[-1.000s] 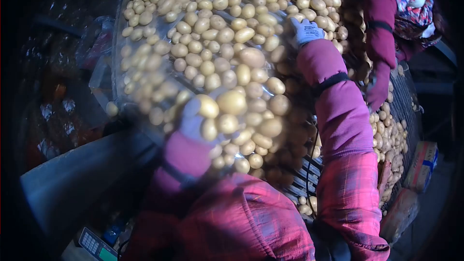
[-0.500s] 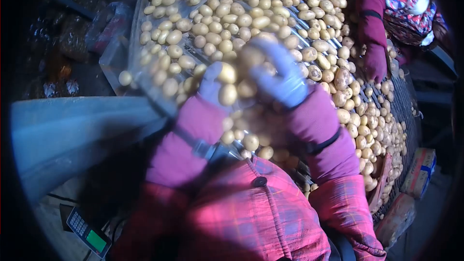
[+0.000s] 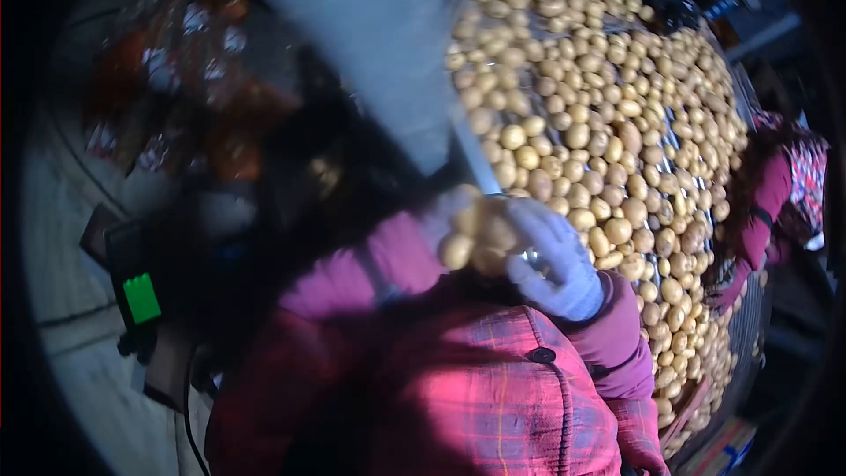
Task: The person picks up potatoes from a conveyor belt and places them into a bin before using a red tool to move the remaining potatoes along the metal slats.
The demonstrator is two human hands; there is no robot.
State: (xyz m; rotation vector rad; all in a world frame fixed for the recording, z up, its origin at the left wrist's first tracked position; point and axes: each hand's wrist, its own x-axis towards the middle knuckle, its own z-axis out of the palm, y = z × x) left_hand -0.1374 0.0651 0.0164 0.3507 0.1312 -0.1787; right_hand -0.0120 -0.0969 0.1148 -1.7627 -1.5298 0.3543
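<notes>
Several potatoes (image 3: pixel 480 234) are held together between my two gloved hands, just in front of the plaid jacket. My right hand (image 3: pixel 555 260) curls round their right side, its fingers bent over them. On their left, my left hand (image 3: pixel 441 216) presses against them; it is blurred and partly in shadow. Beyond my right hand, a thick spread of loose potatoes (image 3: pixel 617 154) covers the sorting surface.
A blue-grey metal panel (image 3: pixel 370 44) rises above my left hand. At the right, a co-worker's hand (image 3: pixel 727 291) reaches to the potatoes. A device with a green display (image 3: pixel 141 298) stands lower left. Orange bags (image 3: pixel 238 132) lie upper left.
The view has swung left. Both hands have left the potato spread and come nearer the jacket, with several potatoes gathered between them.
</notes>
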